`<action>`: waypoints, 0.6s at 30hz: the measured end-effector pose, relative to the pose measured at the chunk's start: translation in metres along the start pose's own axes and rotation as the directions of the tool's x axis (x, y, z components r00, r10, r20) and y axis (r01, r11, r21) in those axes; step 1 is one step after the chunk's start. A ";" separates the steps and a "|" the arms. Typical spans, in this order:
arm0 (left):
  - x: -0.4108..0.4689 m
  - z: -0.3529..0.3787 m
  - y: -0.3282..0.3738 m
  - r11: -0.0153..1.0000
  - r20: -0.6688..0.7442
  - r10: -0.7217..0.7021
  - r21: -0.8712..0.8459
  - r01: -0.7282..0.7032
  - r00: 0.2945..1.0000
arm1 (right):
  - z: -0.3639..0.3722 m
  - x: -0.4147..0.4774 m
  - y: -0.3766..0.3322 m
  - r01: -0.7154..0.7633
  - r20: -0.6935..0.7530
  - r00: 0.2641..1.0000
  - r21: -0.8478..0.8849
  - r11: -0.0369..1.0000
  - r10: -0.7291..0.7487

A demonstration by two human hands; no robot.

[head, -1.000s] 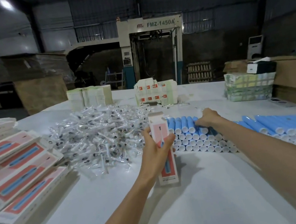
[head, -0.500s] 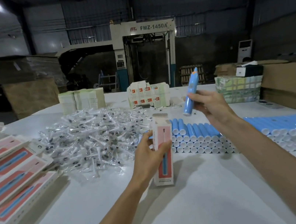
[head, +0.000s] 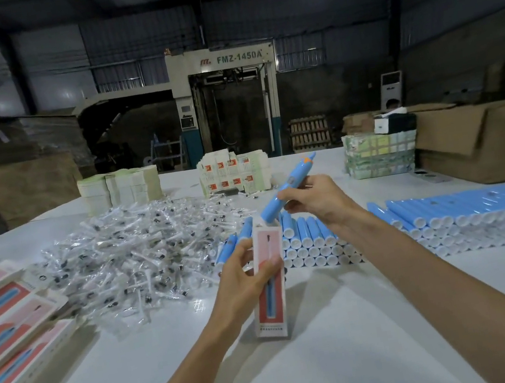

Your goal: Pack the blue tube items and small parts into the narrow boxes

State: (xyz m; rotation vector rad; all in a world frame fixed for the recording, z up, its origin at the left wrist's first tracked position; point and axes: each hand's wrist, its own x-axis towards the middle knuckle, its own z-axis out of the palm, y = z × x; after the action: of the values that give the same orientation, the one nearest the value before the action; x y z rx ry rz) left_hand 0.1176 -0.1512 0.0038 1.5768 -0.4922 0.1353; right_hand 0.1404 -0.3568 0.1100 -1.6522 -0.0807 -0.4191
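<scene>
My left hand (head: 242,284) grips a narrow box (head: 268,283), fingers (head: 269,266) wrapped round its upper half. The box stands upright, bottom end on the counter (head: 353,357) near the middle, top flap open. My right hand (head: 313,199) pinches a blue tube (head: 287,187) by its middle, fingers closed on it. The tube is tilted, orange-tipped end up and away from me, lower end just at the box's open mouth; can't tell if it's inside yet.

Behind the box: a stack of blue tubes (head: 312,243) lying flat, white end caps facing me. A longer row of blue tubes (head: 479,211) runs to the counter's right edge. Left of centre: a big heap of small parts in clear wrappers (head: 128,254), reaching nearly to my left hand. Along the left edge: finished flat boxes (head: 3,317), red and white with a blue picture, overlapping each other.

Far side of the counter: a pile of folded cartons (head: 118,189) toward the left, a printed carton bundle (head: 235,174) at centre, a strapped bundle (head: 377,155) on the right. Brown cardboard boxes (head: 484,141) sit at the far right corner. A machine marked FMZ-1450A (head: 220,60) stands beyond the counter.
</scene>
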 end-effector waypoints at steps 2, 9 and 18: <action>0.000 0.001 -0.001 1.000 0.008 -0.007 -0.014 0.007 1.000 | -0.007 -0.001 -0.005 -0.003 0.035 0.999 -0.009 1.000 0.003; 0.000 0.001 0.003 0.997 0.012 0.056 0.055 -0.057 0.998 | -0.012 -0.009 -0.023 0.054 0.207 0.978 -0.294 0.954 0.008; 0.002 -0.003 0.000 0.990 0.009 0.099 0.099 -0.100 0.995 | 0.002 -0.021 -0.026 0.169 0.420 0.899 -0.591 0.789 0.122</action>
State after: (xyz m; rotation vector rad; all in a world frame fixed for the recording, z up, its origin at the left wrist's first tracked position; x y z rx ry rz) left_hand 0.1200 -0.1486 0.0051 1.6506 -0.5750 0.2360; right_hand 0.1134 -0.3471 0.1278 -2.3873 -0.3340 -0.0677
